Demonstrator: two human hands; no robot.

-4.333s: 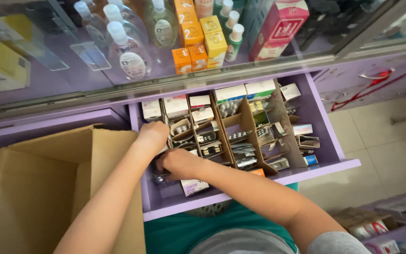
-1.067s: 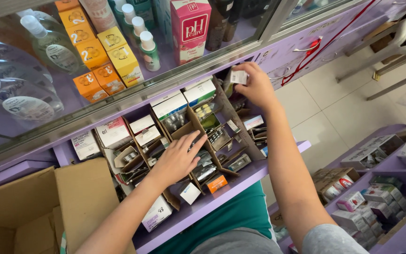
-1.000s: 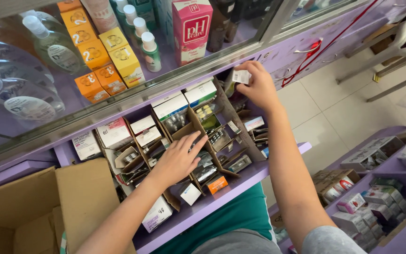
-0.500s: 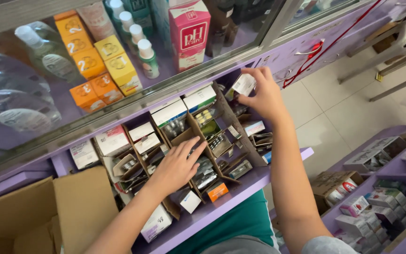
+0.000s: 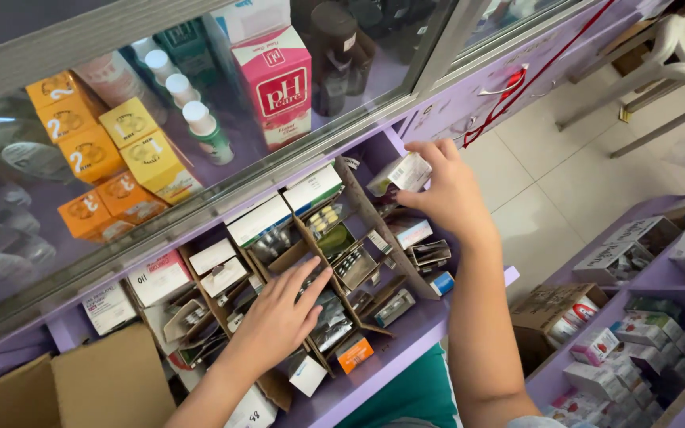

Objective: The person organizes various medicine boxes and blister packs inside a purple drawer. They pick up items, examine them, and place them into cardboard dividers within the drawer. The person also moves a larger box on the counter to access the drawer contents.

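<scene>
Fingers (image 5: pixel 426 162) of the right hand (image 5: pixel 445 194) pinch a small white box (image 5: pixel 400 173) above the drawer's (image 5: pixel 406 341) back corner; left hand (image 5: pixel 279 321) lies spread, steadying packs (image 5: pixel 334 313) mid-drawer.

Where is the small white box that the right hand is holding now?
In the head view, the small white box is in the right hand, over the far right corner of the open purple drawer, right of the cardboard divider.

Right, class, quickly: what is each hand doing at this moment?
Left hand: open, fingers spread flat on the blister packs in the purple drawer.
Right hand: closed on a small white box.
</scene>
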